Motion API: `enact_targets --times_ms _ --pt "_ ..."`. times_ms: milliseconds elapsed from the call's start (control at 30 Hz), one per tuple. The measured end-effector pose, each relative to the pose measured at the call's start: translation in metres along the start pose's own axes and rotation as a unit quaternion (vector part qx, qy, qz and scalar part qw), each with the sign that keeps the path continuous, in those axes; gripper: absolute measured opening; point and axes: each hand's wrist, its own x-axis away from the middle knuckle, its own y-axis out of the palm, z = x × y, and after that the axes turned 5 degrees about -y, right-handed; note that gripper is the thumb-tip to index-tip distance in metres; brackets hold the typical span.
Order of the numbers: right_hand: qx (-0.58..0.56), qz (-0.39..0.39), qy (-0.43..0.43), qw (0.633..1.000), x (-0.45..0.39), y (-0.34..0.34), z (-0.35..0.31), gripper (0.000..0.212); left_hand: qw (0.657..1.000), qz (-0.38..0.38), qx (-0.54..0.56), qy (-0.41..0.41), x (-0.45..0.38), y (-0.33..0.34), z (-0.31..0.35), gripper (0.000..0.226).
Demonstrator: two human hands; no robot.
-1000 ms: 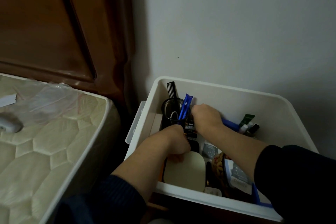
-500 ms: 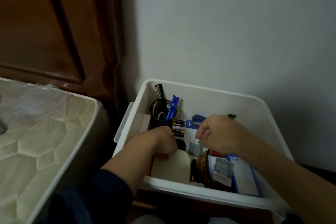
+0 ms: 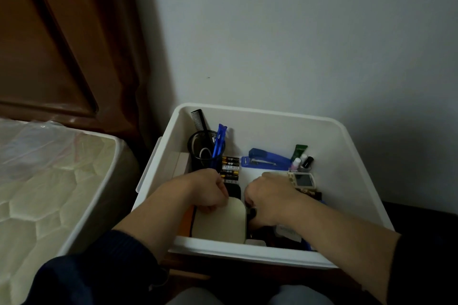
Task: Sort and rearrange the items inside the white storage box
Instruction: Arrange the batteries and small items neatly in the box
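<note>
White plastic storage box (image 3: 354, 181), open-topped, standing against a pale wall (image 3: 297, 32) beside a quilted mattress (image 3: 49, 193) and a brown wooden headboard (image 3: 62, 32). Both of the person's hands are lowered into the box from its near rim.

Left hand (image 3: 205, 190): fingers curled over the far edge of a cream rounded-corner case (image 3: 220, 223), which lies flat at the near left of the box; the hand grips this edge. An orange item (image 3: 186, 220) lies just beside the case on its left.

Right hand (image 3: 270, 198): fingers bent downward among dark items just right of the case. What they hold, if anything, is hidden beneath the hand, so their grip cannot be told.

Back left corner: a dark mesh cup (image 3: 205, 148), upright, holding a black comb (image 3: 198, 120) and a blue clip (image 3: 219, 140). Just right of the cup, a row of batteries (image 3: 230, 168) lies side by side.

Back centre: a blue stapler (image 3: 265, 160) resting on a white sheet. To its right stand a green tube (image 3: 300, 151) and small bottles (image 3: 303, 162), close together.

Right of the right hand: a small cream device with a grey screen (image 3: 302, 179), touching the hand's knuckle side; its type is probably a timer or calculator, though the view is too dim to confirm.
</note>
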Motion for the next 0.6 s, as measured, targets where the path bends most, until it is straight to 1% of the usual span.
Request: enact_targets --times_ms 167,233,300,433,600 --pt "-0.008 0.000 0.012 1.000 -0.011 0.010 -0.006 0.050 1.000 0.002 0.003 -0.003 -0.001 0.001 0.000 0.009" --pt "-0.017 0.001 0.017 1.000 -0.014 0.013 -0.006 0.047 1.000 -0.001 0.005 -0.005 -0.001 0.000 -0.001 0.009" --pt "-0.019 -0.008 0.012 1.000 -0.016 0.016 -0.004 0.045 1.000 -0.004 0.005 -0.007 -0.001 0.000 -0.001 0.009" --pt "-0.041 -0.032 0.005 0.999 -0.017 0.017 0.000 0.049 1.000 -0.007 0.006 -0.006 0.000 0.001 -0.001 0.009" --pt "-0.072 -0.048 -0.018 0.996 -0.015 0.014 0.005 0.043 1.000 -0.007 0.009 -0.005 0.001 0.001 -0.001 0.008"
